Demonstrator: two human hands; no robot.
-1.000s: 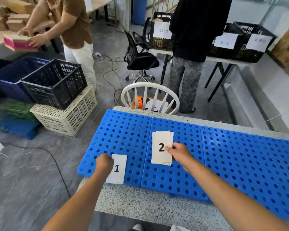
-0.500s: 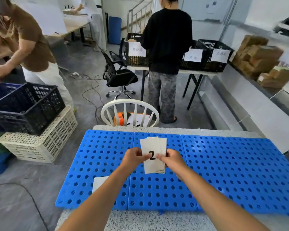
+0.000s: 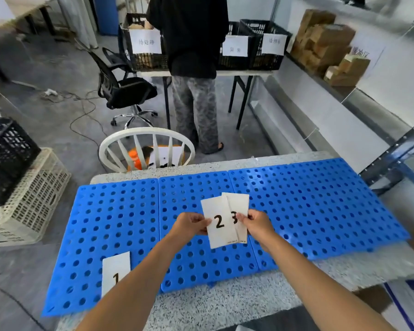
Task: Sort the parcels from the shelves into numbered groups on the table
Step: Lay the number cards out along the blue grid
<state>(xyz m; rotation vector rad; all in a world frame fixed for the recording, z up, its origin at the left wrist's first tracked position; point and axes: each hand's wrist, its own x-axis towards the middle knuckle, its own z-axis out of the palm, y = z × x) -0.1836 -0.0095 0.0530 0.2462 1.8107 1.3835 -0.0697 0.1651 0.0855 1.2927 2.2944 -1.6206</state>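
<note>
Blue perforated mats (image 3: 308,206) cover the speckled table (image 3: 225,304). A white card marked 1 (image 3: 116,271) lies on the left mat near the front edge. Above the middle mat my left hand (image 3: 190,224) pinches the card marked 2 (image 3: 219,223) by its left edge. My right hand (image 3: 257,224) holds the card marked 3 (image 3: 240,211) and the rest of the stack just behind it, fanned to the right. Brown cardboard parcels (image 3: 325,44) are stacked on the shelf at the upper right.
A white chair (image 3: 146,149) stands at the table's far edge. A person in black (image 3: 191,68) faces a table with labelled black crates (image 3: 263,44). A black office chair (image 3: 124,89) and floor cables lie beyond. Stacked crates (image 3: 17,187) sit left; a blue shelf frame (image 3: 397,154) stands right.
My left hand left card 1 on the mat and joined the right hand at the stack. Card 2 has slid left off the stack, uncovering card 3. My view swung right.
</note>
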